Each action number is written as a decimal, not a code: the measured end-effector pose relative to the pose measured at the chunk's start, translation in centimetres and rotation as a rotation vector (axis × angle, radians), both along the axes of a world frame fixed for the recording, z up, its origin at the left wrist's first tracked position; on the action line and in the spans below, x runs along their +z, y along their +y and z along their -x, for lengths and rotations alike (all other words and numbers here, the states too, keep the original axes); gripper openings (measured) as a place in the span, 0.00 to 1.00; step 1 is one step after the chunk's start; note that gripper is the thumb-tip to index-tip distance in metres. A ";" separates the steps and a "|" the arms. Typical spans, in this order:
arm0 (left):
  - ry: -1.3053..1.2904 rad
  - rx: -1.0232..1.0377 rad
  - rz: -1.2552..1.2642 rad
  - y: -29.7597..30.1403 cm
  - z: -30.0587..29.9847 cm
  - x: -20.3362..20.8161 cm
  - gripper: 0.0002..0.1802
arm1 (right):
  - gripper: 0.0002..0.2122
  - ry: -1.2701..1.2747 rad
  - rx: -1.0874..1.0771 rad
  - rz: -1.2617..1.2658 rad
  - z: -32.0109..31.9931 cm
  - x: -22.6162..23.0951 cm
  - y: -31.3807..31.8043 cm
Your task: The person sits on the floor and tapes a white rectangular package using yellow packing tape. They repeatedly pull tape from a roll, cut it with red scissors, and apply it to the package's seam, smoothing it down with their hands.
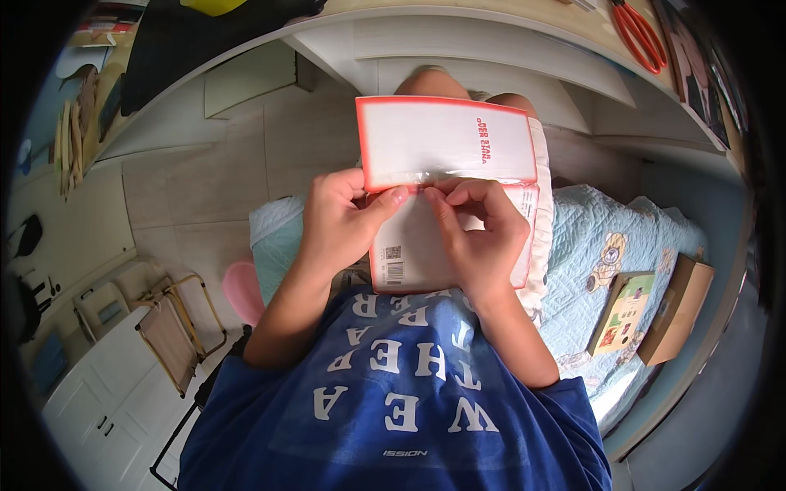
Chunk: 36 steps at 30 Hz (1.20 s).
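A flat white package with a red border (pixel 446 139) lies on my lap, its upper flap folded open. My left hand (pixel 340 221) grips the package at its left side, thumb pressed on the shiny clear strip along the fold. My right hand (pixel 483 233) rests on the package's lower half, its fingertips pinching at the same strip near the middle. Both thumbs nearly touch. A barcode label shows on the lower left of the package.
I sit on a light-blue quilted bed cover (pixel 606 229). A green-covered book (pixel 624 311) and a brown cardboard box (pixel 678 309) lie on it to my right. Red-handled scissors (pixel 639 31) rest on the desk ahead. A folding stool (pixel 172 331) stands at left.
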<state>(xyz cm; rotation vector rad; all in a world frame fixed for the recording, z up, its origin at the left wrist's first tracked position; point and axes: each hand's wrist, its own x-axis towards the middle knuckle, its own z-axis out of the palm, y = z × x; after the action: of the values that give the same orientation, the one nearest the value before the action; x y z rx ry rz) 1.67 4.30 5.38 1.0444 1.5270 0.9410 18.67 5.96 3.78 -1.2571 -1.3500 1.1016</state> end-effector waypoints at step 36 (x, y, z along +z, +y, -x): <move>-0.173 0.018 -0.045 -1.7 -1.6 0.9 0.10 | 0.32 -0.336 0.034 -0.394 -5.8 1.9 1.3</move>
<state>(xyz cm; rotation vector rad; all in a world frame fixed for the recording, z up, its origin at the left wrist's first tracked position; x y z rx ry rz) 3.22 2.63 6.24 0.9568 1.3797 1.0550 24.46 7.29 5.64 -1.1562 -1.7458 0.6158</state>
